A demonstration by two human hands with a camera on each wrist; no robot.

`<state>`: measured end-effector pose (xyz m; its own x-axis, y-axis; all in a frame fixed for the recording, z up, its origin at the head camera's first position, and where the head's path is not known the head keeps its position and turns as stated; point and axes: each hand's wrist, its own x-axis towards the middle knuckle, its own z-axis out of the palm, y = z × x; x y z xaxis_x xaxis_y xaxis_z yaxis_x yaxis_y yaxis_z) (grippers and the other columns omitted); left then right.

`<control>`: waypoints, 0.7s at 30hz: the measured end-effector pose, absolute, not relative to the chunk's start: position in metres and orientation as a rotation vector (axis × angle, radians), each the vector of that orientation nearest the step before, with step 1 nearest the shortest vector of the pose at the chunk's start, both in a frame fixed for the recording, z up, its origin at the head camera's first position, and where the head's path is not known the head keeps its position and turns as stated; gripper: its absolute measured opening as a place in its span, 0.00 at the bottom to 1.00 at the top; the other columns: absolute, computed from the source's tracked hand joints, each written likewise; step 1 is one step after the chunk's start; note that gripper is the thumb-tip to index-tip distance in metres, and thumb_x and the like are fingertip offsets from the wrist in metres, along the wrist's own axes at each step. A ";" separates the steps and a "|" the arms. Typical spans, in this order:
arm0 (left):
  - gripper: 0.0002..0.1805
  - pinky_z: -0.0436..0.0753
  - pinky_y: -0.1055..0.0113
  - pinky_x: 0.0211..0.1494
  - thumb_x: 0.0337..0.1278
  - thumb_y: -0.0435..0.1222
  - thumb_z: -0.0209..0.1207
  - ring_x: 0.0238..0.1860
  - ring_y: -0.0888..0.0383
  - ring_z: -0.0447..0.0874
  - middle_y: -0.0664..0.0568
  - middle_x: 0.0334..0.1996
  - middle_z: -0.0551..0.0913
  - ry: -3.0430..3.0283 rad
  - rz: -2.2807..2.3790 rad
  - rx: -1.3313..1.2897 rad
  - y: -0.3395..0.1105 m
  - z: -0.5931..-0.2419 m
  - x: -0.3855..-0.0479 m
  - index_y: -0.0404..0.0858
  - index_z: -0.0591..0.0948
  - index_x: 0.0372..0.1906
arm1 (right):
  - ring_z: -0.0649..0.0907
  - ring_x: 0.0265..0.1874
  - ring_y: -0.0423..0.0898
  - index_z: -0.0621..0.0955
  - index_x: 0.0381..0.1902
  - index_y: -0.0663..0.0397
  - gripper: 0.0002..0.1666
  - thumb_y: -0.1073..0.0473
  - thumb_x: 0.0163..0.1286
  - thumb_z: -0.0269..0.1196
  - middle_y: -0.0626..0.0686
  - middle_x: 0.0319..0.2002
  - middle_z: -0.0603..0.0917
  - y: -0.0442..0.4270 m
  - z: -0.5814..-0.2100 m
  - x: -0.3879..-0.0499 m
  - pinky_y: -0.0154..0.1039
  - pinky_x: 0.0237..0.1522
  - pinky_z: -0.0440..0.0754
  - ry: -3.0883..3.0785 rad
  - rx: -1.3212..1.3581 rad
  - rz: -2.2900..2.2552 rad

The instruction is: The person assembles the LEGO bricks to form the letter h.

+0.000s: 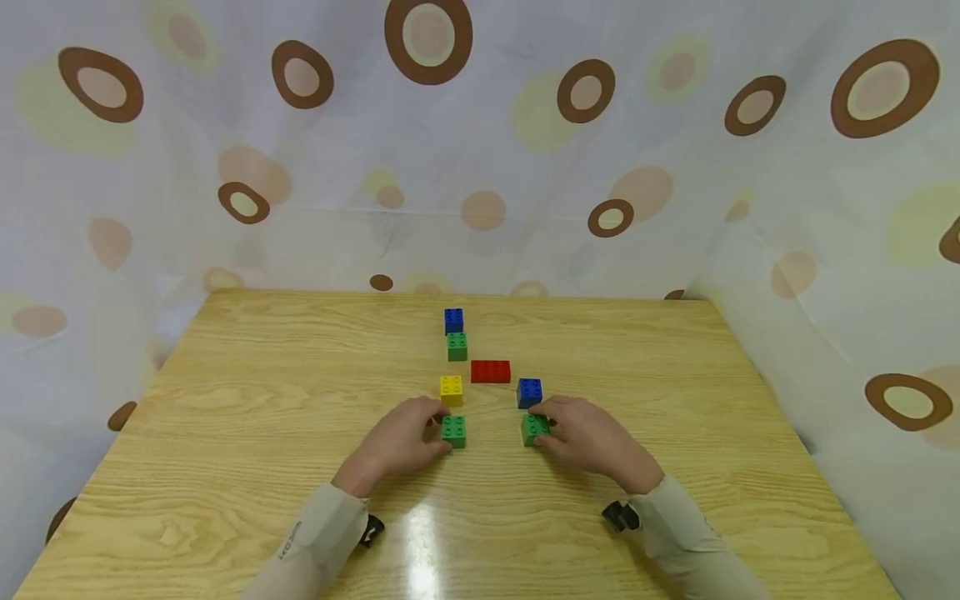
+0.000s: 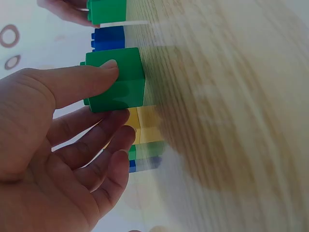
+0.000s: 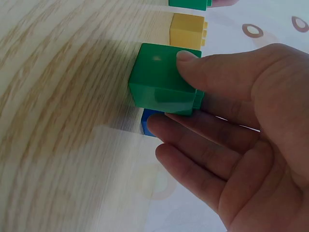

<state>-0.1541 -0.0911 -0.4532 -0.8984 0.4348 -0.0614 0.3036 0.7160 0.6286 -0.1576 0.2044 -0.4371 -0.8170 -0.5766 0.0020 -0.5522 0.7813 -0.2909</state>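
In the head view my left hand (image 1: pixel 401 437) pinches a green 2x2 building brick (image 1: pixel 453 432) between thumb and fingers. Its thumb lies on the near side of that brick (image 2: pixel 116 82) in the left wrist view. A second green brick (image 1: pixel 532 430) is pinched by my right hand (image 1: pixel 588 437), the thumb (image 3: pixel 212 72) on its near face. Just behind the left brick is a yellow brick (image 1: pixel 451 390); behind the right one sits a blue brick (image 1: pixel 529 392). Studs face up on all of them.
A long red brick (image 1: pixel 491 372) lies between and beyond the yellow and blue bricks. Farther back are another green brick (image 1: pixel 457 347) and a blue brick (image 1: pixel 453 320), front to back. The wooden table (image 1: pixel 300 358) meets a patterned curtain (image 1: pixel 480 167) at its far edge.
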 end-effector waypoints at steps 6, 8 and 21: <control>0.19 0.81 0.52 0.58 0.57 0.35 0.71 0.48 0.52 0.82 0.49 0.47 0.85 2.713 0.963 0.579 -0.091 -0.454 -0.154 0.35 0.83 0.54 | 0.86 0.50 0.53 0.83 0.56 0.61 0.22 0.58 0.66 0.71 0.57 0.52 0.87 0.201 -0.433 -0.158 0.51 0.53 0.84 2.867 -0.921 -0.414; 0.20 0.81 0.52 0.58 0.57 0.35 0.71 0.48 0.52 0.82 0.49 0.47 0.85 2.712 0.965 0.578 -0.092 -0.455 -0.154 0.35 0.83 0.54 | 0.86 0.49 0.53 0.83 0.56 0.62 0.22 0.58 0.66 0.71 0.57 0.51 0.87 0.198 -0.430 -0.158 0.51 0.52 0.84 2.856 -0.913 -0.410; 0.22 0.81 0.54 0.56 0.56 0.38 0.73 0.45 0.55 0.81 0.51 0.47 0.87 2.690 0.985 0.520 -0.095 -0.455 -0.156 0.36 0.85 0.55 | 0.86 0.49 0.48 0.81 0.61 0.55 0.26 0.50 0.69 0.69 0.52 0.53 0.87 0.162 -0.410 -0.165 0.47 0.53 0.85 2.868 -1.054 -0.546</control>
<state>-0.1565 -0.0947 -0.4548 -0.9106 0.4031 -0.0916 0.2487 0.7112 0.6575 -0.1651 0.1622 -0.4101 -0.7686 -0.6341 0.0848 -0.6209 0.7075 -0.3376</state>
